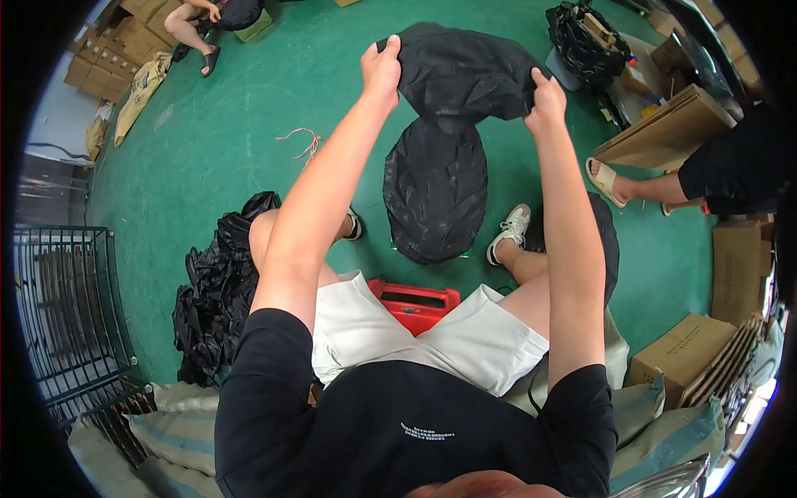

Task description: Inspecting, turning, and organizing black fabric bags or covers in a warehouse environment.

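Observation:
Stretched out in front of me is a black fabric cover (465, 73), its loose cloth spread between both arms. My left hand (383, 70) pinches its left end, and my right hand (547, 100) grips the right end. Below it, on the floor between my feet, lies an oval black cloth-covered bundle (436, 195); the raised cover overlaps its far end in view. Beside my left leg sits a crumpled heap of black covers (220, 286). Another dark rounded piece (604, 249) shows partly behind my right forearm.
A red plastic crate or stool (415, 309) is between my thighs. A metal rack (70, 299) stands at left, cartons (685, 353) and woven sacks (664, 440) at right. Another person's sandaled foot (606, 183) is near; a second person sits far left. Pink string (309, 145) lies on the green floor.

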A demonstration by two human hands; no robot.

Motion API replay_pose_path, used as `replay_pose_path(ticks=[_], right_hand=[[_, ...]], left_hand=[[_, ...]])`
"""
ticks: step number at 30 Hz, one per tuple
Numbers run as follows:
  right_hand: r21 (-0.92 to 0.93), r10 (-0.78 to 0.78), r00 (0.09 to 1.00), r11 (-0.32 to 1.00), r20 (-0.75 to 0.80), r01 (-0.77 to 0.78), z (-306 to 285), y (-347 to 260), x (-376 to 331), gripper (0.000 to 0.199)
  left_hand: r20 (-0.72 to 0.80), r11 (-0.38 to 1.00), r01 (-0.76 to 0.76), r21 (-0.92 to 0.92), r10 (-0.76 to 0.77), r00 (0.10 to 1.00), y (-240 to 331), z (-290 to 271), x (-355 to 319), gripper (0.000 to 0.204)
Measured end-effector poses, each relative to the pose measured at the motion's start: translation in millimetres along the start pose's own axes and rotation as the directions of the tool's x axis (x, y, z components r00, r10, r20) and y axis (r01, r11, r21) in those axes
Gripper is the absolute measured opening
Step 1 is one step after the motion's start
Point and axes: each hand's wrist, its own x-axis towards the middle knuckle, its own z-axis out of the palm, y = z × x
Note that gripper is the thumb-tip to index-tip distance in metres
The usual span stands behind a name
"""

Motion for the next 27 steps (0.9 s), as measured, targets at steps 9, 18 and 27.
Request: replay_pose_path(ticks=[9, 18, 27], right_hand=[[-0.350, 0.103, 0.903, 0.899, -0.417, -0.264, -211.9, 189.3, 49.3, 0.045], [-0.398, 0.176, 0.760, 0.766, -0.626, -0.504, -204.3, 211.3, -52.0, 0.036], [-0.613, 0.003, 0.770, 0.603, -0.638, -0.510, -215.5, 219.1, -107.6, 0.026]], left_hand=[[-0.229, 0.883, 0.402, 0.241, -0.351, 0.908, -221.2, -95.3, -27.0, 0.037], [-0.415, 0.754, 0.510, 0.414, -0.343, 0.843, -255.8, -174.8, -111.3, 0.028], [-0.410, 0.601, 0.572, 0.559, -0.399, 0.820, -259.4, -213.8, -163.9, 0.031]])
